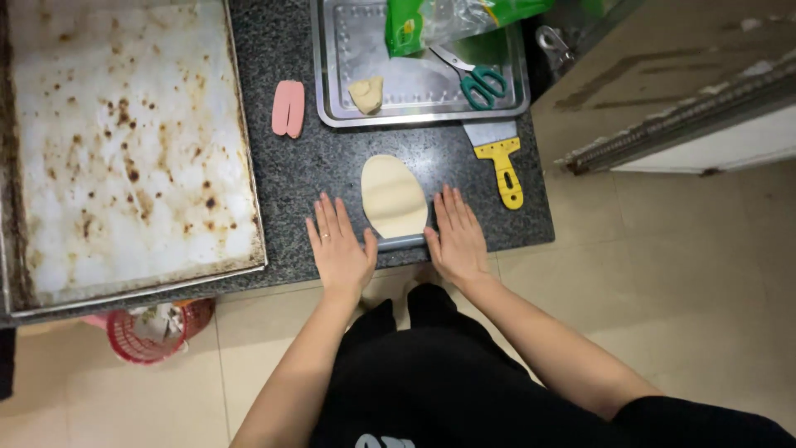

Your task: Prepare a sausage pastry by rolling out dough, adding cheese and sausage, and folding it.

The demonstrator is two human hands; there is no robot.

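Left hand (340,247) and right hand (458,236) flat, fingers spread, palms pressing pin (401,242) ends. Dough (393,196) oval on counter (332,166), touching pin, just beyond it. Risk: pin sits near counter edge; uneven pressure could tear thin dough or make it stick.

pale cream dough sheet (393,196) rolled into a flat oval, long axis running up-down, lying on the dark speckled desk (332,166) at frame center, grey rolling pin (401,242) lying crosswise over its lower end, mostly hidden under both palms
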